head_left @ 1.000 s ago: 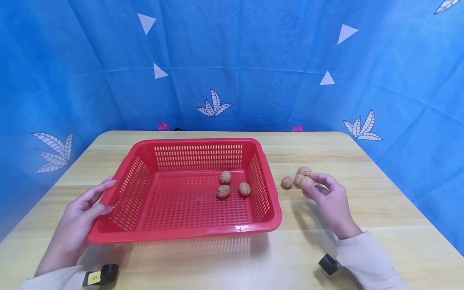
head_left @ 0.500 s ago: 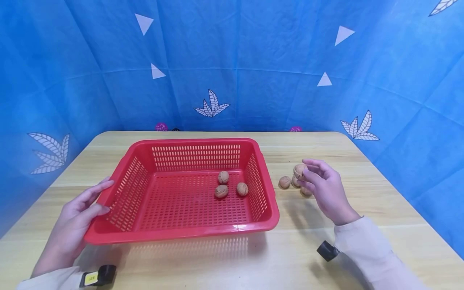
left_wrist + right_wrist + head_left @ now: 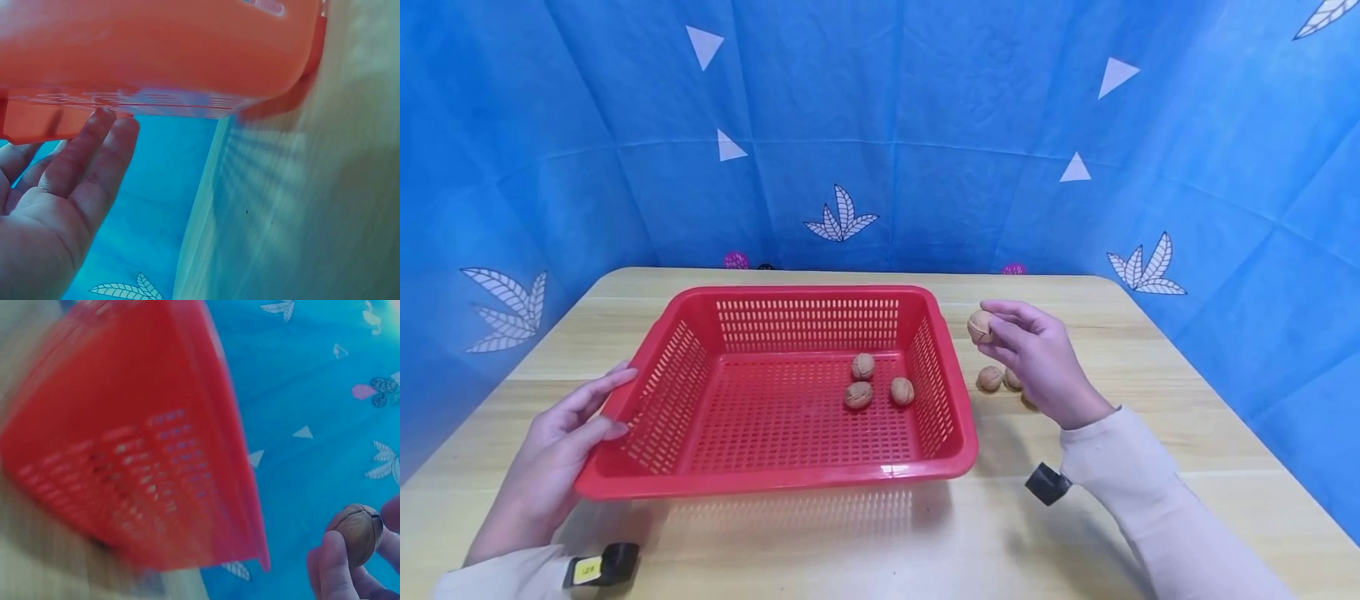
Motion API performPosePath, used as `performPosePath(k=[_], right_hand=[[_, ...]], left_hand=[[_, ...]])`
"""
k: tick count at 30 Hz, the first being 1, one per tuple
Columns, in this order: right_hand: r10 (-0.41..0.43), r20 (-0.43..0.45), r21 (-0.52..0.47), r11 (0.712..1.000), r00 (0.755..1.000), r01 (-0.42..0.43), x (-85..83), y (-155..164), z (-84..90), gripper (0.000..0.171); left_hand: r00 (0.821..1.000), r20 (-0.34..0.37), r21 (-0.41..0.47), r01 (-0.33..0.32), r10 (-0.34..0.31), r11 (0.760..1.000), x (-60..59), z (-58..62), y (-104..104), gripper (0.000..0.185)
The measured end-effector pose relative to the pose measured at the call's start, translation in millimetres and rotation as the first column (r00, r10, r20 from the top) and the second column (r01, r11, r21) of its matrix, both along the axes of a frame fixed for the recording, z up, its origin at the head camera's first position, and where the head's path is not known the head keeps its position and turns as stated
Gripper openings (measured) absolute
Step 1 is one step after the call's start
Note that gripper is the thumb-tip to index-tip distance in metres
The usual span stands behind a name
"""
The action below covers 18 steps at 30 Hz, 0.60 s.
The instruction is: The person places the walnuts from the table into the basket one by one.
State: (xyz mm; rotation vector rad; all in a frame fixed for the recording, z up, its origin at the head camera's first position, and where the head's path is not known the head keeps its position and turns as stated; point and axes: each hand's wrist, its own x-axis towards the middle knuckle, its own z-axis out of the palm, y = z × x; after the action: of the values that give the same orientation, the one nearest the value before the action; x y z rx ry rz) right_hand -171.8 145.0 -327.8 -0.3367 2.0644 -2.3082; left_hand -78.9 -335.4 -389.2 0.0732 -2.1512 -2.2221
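Gripping an upward-facing basket (image 3: 775, 481), lengthwise left to right, with left hand (image 3: 553, 454) — pinching a walnut (image 3: 980, 327) in right hand (image 3: 1041, 358).

left fingers (image 3: 591, 395) grip red basket (image 3: 775, 481) | right fingers (image 3: 1019, 312) pinch walnut (image 3: 979, 327) | three walnuts (image 3: 858, 395) inside basket

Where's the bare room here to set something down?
Inside the red basket, left of the three walnuts; on the table, to the right of the right hand, and in front of the basket's near rim. It's crowded between basket and right hand, where loose walnuts sit.
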Motion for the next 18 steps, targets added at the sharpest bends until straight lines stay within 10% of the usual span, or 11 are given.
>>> performPosePath(k=[18], right_hand=[[0.164,0.183,-0.084,0.985,0.969,-0.151,-28.7,-52.7,31.3,0.041]], left_hand=[[1.0,0.0,-0.022,0.001,-0.001,1.0,0.6,-0.3,0.6,0.061]])
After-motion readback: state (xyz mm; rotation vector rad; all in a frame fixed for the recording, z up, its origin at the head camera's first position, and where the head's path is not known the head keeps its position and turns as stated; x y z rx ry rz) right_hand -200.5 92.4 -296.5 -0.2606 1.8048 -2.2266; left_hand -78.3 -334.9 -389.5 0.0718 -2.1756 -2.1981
